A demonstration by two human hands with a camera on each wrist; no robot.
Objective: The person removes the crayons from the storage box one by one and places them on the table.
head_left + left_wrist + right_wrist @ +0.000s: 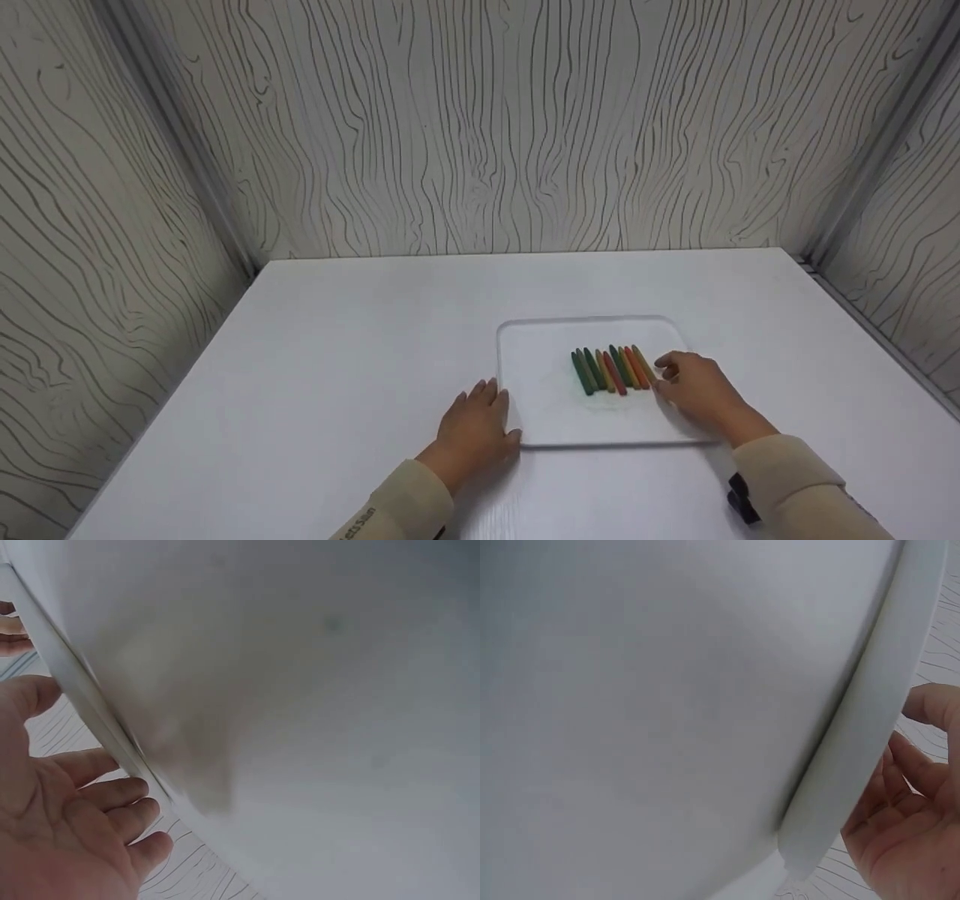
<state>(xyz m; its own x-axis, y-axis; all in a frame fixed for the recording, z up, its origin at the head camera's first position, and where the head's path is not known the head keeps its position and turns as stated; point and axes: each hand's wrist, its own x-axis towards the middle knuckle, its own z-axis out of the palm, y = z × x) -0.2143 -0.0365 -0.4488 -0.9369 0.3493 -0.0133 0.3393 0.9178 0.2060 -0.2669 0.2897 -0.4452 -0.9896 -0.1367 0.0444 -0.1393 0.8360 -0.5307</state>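
A white rectangular tray [555, 420] lies on the white table [337, 360] and holds a row of several crayons [611, 369] in green, orange, red and yellow. My right hand [694, 386] rests on the tray just right of the row, its fingers loosely curled, its fingertips at the outermost crayon. My left hand [476, 424] lies flat on the table against the tray's left front corner, fingers straight. In the left wrist view the left hand [75, 825] shows an open palm beside the table's edge [90, 705]. The right wrist view catches the right hand [915, 825] with relaxed fingers.
Wood-grain patterned walls [480, 127] close in the table at the back and on both sides. A small black object [742, 499] sits by my right sleeve at the front. Bare white tabletop stretches to the left of the tray and behind it.
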